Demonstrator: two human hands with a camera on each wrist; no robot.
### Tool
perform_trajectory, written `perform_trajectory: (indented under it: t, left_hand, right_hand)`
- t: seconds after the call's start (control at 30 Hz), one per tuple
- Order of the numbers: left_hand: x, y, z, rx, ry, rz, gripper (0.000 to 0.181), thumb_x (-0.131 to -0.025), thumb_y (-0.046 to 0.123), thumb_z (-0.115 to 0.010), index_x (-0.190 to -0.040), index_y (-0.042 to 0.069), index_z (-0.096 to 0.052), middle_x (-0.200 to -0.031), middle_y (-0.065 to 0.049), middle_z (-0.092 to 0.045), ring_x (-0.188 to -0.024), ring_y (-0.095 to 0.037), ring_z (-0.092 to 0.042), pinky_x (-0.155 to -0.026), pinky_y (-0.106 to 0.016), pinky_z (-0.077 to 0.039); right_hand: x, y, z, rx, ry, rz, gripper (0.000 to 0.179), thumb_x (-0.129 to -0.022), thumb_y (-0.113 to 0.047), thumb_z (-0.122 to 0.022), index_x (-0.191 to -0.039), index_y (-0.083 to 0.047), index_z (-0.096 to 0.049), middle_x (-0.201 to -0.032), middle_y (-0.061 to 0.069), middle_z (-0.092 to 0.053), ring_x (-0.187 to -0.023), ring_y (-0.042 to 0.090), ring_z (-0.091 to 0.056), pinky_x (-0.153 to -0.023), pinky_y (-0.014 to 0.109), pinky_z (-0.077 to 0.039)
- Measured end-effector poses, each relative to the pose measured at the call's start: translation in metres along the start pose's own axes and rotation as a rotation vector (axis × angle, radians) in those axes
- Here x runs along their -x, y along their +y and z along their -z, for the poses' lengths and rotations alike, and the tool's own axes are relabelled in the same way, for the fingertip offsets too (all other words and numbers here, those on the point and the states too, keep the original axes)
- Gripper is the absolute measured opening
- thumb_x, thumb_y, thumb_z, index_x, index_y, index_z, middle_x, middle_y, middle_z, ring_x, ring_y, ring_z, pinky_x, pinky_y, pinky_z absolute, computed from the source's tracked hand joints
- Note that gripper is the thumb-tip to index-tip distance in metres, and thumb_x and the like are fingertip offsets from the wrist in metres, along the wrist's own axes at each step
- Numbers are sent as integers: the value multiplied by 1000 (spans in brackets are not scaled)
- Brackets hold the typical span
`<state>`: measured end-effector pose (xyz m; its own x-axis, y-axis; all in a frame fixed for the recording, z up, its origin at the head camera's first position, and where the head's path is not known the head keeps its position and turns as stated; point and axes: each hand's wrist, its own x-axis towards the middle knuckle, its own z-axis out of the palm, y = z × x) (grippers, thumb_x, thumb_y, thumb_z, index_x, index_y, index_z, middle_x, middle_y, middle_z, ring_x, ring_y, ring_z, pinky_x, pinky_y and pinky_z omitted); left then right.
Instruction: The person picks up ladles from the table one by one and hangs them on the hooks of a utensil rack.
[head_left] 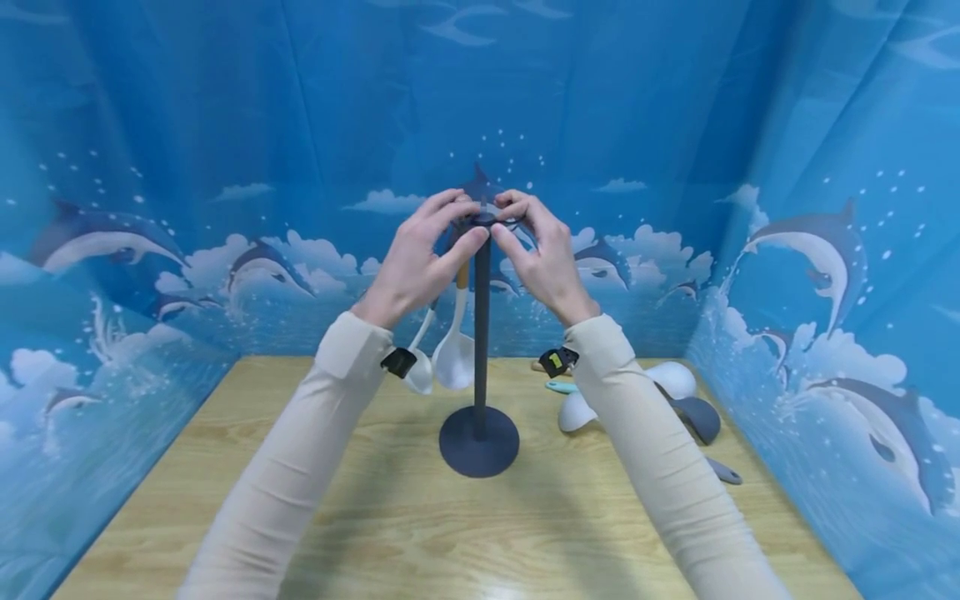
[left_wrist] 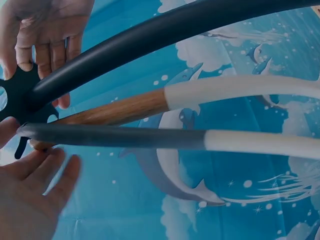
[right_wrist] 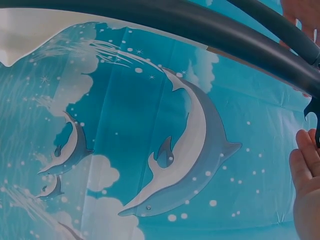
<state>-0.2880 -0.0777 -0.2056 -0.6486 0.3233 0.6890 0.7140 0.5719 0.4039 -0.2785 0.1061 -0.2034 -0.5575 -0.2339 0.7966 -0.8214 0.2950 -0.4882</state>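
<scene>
A dark utensil stand (head_left: 482, 333) rises from a round base (head_left: 478, 454) on the table. My left hand (head_left: 420, 254) pinches the left side of its notched top disc (left_wrist: 22, 92) between thumb and fingers. From the opposite side, my right hand (head_left: 546, 254) pinches the disc's edge the same way. Two utensils hang from the disc on the left, close to my left fingers. One is a white spoon-like utensil (head_left: 454, 360) with a wooden handle (left_wrist: 120, 109). Beside it hangs a smaller white-headed utensil (head_left: 421, 372) with a grey handle (left_wrist: 120, 136).
On the wooden table (head_left: 390, 517), several utensils lie at the right, partly behind my right forearm. Among them are a white-headed one (head_left: 575, 413), a rounded white head (head_left: 672, 380), a dark grey ladle (head_left: 701, 418) and a mint handle (head_left: 560, 387). Blue dolphin-print curtains (head_left: 375, 108) enclose the table.
</scene>
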Motion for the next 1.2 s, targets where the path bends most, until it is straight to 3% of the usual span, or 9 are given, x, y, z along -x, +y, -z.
perform_trajectory:
  t: [0.17, 0.37, 0.5, 0.7, 0.87, 1.0, 1.2]
  left_hand:
    - [-2, 1, 1, -20, -41, 10, 50, -101, 48, -48, -139, 17, -55, -154, -4, -38, -139, -24, -41, -111, -49, -37]
    - [-4, 7, 3, 0, -18, 35, 48, -96, 51, -56, -134, 21, -62, -148, 0, -47, -121, -19, -56, -96, -40, -49]
    - [-6, 8, 3, 23, -7, 57, 48, -94, 52, -59, -132, 22, -64, -144, 1, -51, -119, -17, -57, -93, -34, -51]
    - [-6, 8, 3, 28, -1, 53, 48, -95, 50, -60, -131, 19, -65, -142, 0, -54, -117, -17, -58, -92, -36, -52]
    - [-6, 8, 5, 20, -8, 55, 48, -95, 49, -60, -131, 18, -65, -141, 0, -54, -118, -18, -57, -92, -36, -52]
    - [-6, 10, 6, 15, -16, 58, 48, -94, 50, -60, -130, 18, -66, -142, 0, -54, -121, -18, -56, -91, -35, -52]
    - [-6, 10, 7, -18, -44, 77, 49, -94, 53, -59, -131, 22, -65, -148, -1, -49, -130, -20, -51, -95, -35, -50]
  right_hand:
    - [1, -1, 0, -1, 4, -4, 18, -98, -6, -53, -106, 9, -57, -134, 25, -53, -131, 33, -51, -112, 27, -39]
    - [2, -1, 1, 20, -9, -3, 19, -98, -6, -54, -108, 10, -57, -135, 25, -53, -132, 34, -50, -112, 27, -38]
    - [2, 5, 2, 39, -22, -25, 20, -99, -8, -54, -112, 8, -58, -141, 23, -50, -134, 32, -48, -113, 29, -38]
    - [0, 37, 8, 97, -79, -46, 27, -101, -19, -57, -124, -6, -61, -154, 4, -42, -138, 18, -45, -113, 29, -37]
    - [3, 41, 13, 150, -117, 2, 33, -100, -25, -57, -131, -14, -60, -156, -3, -38, -141, 13, -41, -113, 32, -38]
    - [10, 42, 14, 144, -96, 35, 46, -99, -17, -58, -144, -14, -49, -156, 2, -39, -142, 16, -40, -112, 34, -39]
    - [20, 46, 13, 99, -44, 50, 55, -95, -3, -58, -148, -1, -40, -149, 19, -45, -135, 32, -47, -108, 46, -44]
